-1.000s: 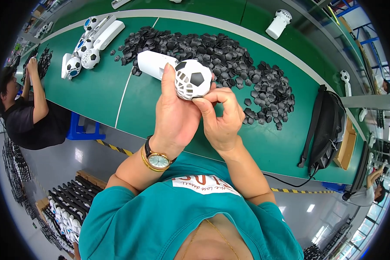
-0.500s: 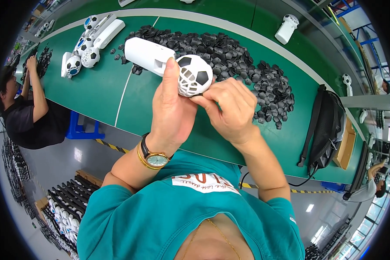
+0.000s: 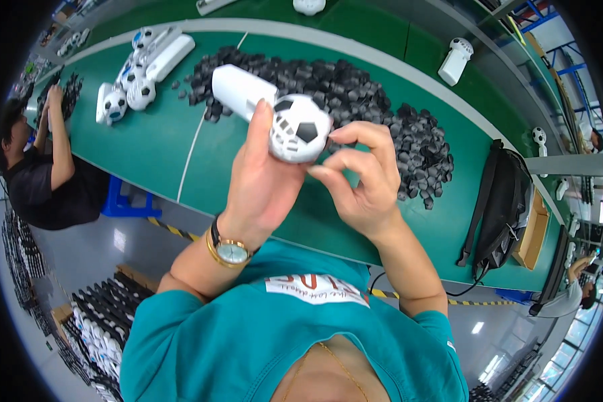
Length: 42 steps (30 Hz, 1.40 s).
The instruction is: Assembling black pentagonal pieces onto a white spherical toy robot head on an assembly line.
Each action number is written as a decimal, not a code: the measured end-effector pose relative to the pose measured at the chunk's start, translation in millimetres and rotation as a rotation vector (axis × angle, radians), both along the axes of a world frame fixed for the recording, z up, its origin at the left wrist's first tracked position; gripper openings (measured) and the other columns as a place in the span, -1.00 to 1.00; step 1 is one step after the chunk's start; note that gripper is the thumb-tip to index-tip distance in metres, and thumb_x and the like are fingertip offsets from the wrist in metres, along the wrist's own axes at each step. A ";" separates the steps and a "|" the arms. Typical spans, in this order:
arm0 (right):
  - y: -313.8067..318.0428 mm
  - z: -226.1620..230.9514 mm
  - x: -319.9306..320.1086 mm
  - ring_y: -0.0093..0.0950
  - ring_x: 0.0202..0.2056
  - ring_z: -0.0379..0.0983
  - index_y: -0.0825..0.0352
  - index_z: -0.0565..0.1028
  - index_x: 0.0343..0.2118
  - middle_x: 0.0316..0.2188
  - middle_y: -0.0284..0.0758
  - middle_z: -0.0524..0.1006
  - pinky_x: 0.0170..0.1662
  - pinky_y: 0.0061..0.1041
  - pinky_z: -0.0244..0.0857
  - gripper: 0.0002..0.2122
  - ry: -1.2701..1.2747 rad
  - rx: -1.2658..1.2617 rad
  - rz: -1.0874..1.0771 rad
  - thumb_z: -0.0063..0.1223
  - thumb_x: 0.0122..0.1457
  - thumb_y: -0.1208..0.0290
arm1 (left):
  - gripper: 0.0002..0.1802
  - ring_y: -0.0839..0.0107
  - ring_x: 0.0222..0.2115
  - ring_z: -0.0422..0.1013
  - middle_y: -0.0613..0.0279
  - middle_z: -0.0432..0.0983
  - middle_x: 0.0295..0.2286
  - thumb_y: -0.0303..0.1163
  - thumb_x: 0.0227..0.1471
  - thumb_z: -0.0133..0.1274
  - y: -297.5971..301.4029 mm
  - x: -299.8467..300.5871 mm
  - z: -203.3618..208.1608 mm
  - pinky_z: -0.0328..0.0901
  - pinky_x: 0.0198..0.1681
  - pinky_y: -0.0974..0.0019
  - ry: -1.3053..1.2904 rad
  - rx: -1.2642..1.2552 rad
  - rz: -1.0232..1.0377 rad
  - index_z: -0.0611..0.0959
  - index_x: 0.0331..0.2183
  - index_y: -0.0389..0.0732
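A white housing with a ball-shaped head [image 3: 300,128], patterned like a football with black pentagons and a slotted grille, is held over the table. My left hand [image 3: 264,184] is closed round the ball end, thumb up along its left side. The white handle part [image 3: 242,91] points away to the upper left. At the ball's right edge, my right hand [image 3: 365,177] has its thumb and forefinger apart; no piece shows between them. Behind the ball lies a wide heap of small black pentagon pieces [image 3: 342,84].
Several similar white ball-headed housings [image 3: 141,94] lie at the far left of the green table [image 3: 248,214]. A black backpack [image 3: 499,208] and a cardboard box [image 3: 532,231] are at the right. Another person [image 3: 47,161] works at the left. One housing [image 3: 455,61] lies beyond the far edge.
My right thumb and forefinger have parted and drawn off the ball's lower edge. The ball has turned in my left hand, and the housing has shifted slightly right and nearer.
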State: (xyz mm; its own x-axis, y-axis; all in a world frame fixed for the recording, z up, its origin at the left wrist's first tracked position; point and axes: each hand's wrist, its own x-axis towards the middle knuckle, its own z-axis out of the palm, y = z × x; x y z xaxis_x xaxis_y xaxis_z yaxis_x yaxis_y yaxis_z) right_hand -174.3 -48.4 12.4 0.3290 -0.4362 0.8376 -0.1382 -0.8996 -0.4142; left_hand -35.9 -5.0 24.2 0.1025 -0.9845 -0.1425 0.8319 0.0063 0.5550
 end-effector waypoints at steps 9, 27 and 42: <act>26.1 -19.4 47.0 -0.38 -0.27 0.49 0.35 0.14 -0.31 -0.20 0.03 0.47 -0.14 -0.41 0.40 -0.85 -0.588 0.617 0.253 -0.18 0.29 0.43 | -0.44 0.41 0.00 0.27 0.23 0.35 -0.05 0.04 0.27 -0.43 42.3 -17.5 -10.7 0.17 0.09 0.16 -0.070 0.111 -0.079 0.29 0.06 -0.18; 15.3 -60.4 44.9 -0.51 -0.39 0.48 0.30 0.23 -0.29 -0.41 -0.23 0.50 -0.30 -0.53 0.41 -0.87 -0.751 1.079 0.163 -0.17 0.31 0.36 | -0.76 0.34 -0.51 0.47 0.17 0.50 -0.49 -0.50 -0.18 0.25 17.7 58.3 -12.2 0.35 -0.47 0.34 -1.869 -0.337 -0.452 0.53 -0.40 -0.30; 4.9 -26.2 -33.1 -0.57 -0.46 0.47 0.36 0.32 -0.33 -0.41 -0.23 0.52 -0.42 -0.62 0.39 -0.91 -0.533 1.065 0.060 -0.03 0.22 0.50 | -0.48 0.16 -0.24 0.29 0.15 0.35 -0.34 -0.53 -0.41 0.22 -18.2 63.5 2.5 0.15 -0.15 0.15 -2.240 -0.920 -0.364 0.49 -0.25 -0.24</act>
